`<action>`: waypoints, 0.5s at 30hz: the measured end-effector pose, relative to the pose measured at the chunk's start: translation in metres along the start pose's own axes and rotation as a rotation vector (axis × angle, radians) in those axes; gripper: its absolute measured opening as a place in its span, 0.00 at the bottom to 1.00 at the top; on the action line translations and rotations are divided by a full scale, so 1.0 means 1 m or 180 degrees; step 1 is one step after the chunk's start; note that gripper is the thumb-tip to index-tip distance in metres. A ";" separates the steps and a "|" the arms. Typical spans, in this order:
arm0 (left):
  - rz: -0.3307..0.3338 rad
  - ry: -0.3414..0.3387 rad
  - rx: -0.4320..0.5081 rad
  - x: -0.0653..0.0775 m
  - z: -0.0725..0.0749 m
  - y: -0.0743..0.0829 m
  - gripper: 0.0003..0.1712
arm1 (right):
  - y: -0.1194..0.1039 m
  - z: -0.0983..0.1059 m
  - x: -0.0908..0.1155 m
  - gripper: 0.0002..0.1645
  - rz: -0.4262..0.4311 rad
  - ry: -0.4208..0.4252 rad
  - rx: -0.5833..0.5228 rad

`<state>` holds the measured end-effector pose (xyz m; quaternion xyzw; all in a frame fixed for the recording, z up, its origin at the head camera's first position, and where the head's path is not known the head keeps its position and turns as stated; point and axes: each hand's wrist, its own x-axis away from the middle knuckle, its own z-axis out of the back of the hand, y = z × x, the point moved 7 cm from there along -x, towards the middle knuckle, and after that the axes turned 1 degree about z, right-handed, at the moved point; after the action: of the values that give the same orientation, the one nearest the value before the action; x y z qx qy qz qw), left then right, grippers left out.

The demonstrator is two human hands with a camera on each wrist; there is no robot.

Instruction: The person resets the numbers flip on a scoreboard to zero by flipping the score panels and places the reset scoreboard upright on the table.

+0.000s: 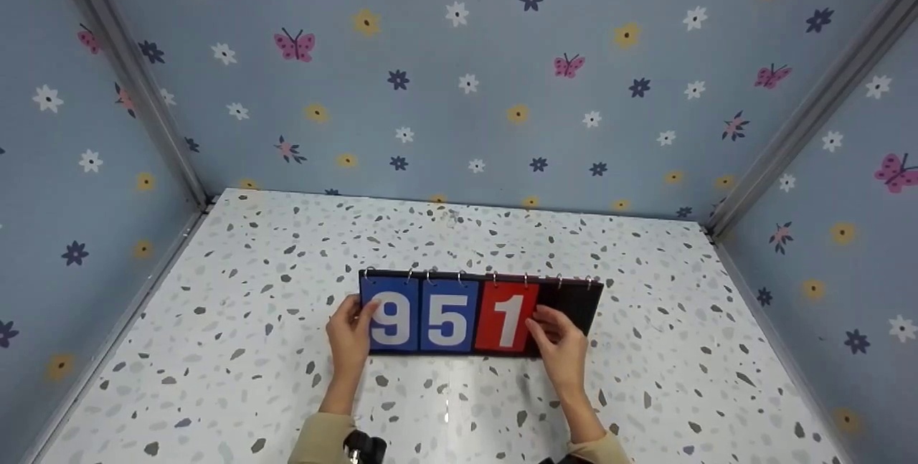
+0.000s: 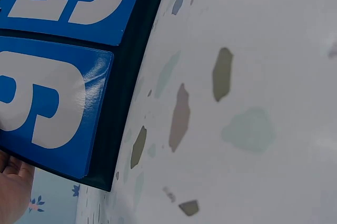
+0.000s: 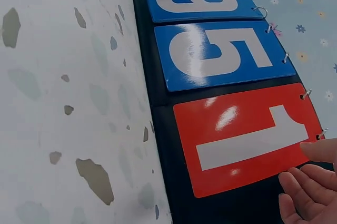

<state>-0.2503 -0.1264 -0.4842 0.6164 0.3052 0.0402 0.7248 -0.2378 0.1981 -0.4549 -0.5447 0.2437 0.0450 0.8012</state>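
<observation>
Your left fingers (image 1: 350, 308) grasp the scoreboard (image 1: 572, 302); at your right fingers (image 1: 554, 317), grip indeterminate, lies the red card (image 1: 489, 320), whose probable turning calls for lifting.

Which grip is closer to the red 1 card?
Right. The right grip is right at the edge of the red 1 card; the left grip is farther away, at the blue 9 card.

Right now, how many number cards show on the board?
3: the blue 9 at the left end, the blue 5 beside it, then the red 1; more may hide behind them.
</observation>
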 end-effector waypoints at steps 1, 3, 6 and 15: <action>0.0006 0.0001 -0.0004 0.000 0.000 0.000 0.08 | 0.007 -0.001 -0.001 0.13 -0.0038 -0.0016 -0.0044; 0.0018 -0.0003 -0.0018 0.000 0.000 0.001 0.08 | 0.018 -0.004 -0.002 0.13 -0.0104 -0.0043 -0.0112; 0.0023 0.0000 -0.0047 0.000 0.000 0.001 0.08 | 0.019 -0.005 -0.004 0.13 -0.0257 -0.0059 -0.0157; -0.0029 0.0009 0.0010 0.000 0.000 0.001 0.07 | 0.030 -0.010 -0.008 0.10 -0.0654 -0.0111 -0.0223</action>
<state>-0.2503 -0.1260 -0.4830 0.6161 0.3091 0.0374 0.7235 -0.2585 0.2030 -0.4793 -0.5936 0.1708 -0.0194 0.7862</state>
